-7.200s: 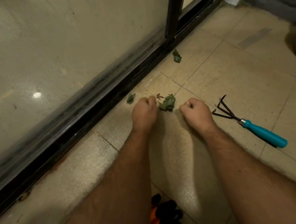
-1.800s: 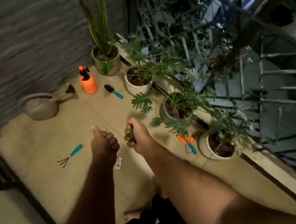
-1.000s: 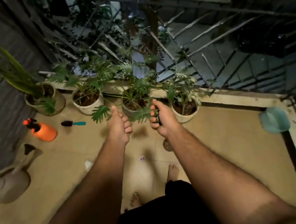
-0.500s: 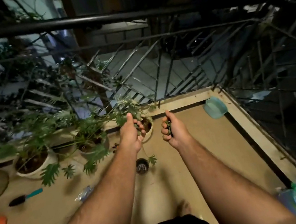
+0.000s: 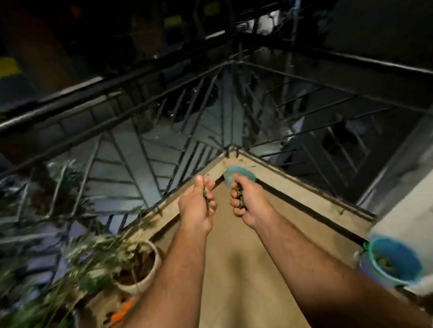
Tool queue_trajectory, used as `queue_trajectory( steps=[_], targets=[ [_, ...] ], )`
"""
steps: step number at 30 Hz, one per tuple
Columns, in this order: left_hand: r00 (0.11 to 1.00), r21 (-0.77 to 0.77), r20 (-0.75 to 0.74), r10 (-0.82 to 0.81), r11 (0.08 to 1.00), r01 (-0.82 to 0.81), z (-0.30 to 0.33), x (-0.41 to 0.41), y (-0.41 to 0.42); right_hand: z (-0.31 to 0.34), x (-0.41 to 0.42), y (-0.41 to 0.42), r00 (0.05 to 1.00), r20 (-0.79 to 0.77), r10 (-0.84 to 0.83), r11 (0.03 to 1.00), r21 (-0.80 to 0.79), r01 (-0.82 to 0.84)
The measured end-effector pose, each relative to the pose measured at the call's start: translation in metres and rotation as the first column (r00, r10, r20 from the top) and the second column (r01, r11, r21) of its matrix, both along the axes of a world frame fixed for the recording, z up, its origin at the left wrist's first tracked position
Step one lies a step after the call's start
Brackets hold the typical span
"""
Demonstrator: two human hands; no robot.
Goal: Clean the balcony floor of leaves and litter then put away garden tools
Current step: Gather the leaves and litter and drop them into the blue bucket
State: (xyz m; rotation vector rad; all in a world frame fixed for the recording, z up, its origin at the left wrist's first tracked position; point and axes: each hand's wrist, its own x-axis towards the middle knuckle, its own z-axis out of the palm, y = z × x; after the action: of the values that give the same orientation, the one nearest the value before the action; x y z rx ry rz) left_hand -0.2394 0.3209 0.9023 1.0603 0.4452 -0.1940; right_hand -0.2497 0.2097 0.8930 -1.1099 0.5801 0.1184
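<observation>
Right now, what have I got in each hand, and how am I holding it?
Both hold green leaf scraps. The left hand grips a few inside its curled fingers; the right hand does the same with a small clump, bunched in the fist.

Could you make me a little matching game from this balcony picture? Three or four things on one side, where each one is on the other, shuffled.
Things:
1. leaf scraps
2. teal bin
3. blue bucket
4. white plant pot

Places:
A. at the right edge, by the white wall
B. in the grip of the right hand
C. on the floor at the left, by the railing
D. in the far corner of the balcony, just beyond the hands

Pairs: 1-B, 2-D, 3-A, 4-C
</observation>
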Motion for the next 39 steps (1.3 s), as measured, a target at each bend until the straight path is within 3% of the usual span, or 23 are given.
queue_trajectory(
  steps=[8,15,23,31,39],
  targets=[
    [0.953,0.022,-0.035,-0.301,0.953,0.302,-0.006,0.061,-0.131,-0.003,0.022,-0.126,0.934,-0.013,-0.358,0.93,0.085,0.358],
    [0.834,0.005,-0.098,-0.543,0.837,0.546,-0.006,0.119,-0.213,0.004,0.059,-0.194,0.819,0.001,-0.574,0.817,0.064,0.572],
    [0.663,-0.041,-0.163,-0.731,0.676,0.736,-0.01,0.174,-0.275,-0.006,0.083,-0.234,0.708,0.04,-0.705,0.709,0.013,0.705],
    [0.466,0.099,-0.251,-0.849,0.456,0.884,-0.046,0.174,-0.352,-0.037,0.073,-0.298,0.502,-0.107,-0.858,0.505,-0.006,0.863],
    [0.344,0.095,-0.245,-0.906,0.331,0.939,-0.056,0.16,-0.487,-0.039,0.055,-0.417,0.445,-0.142,-0.884,0.456,-0.053,0.888]
  ],
)
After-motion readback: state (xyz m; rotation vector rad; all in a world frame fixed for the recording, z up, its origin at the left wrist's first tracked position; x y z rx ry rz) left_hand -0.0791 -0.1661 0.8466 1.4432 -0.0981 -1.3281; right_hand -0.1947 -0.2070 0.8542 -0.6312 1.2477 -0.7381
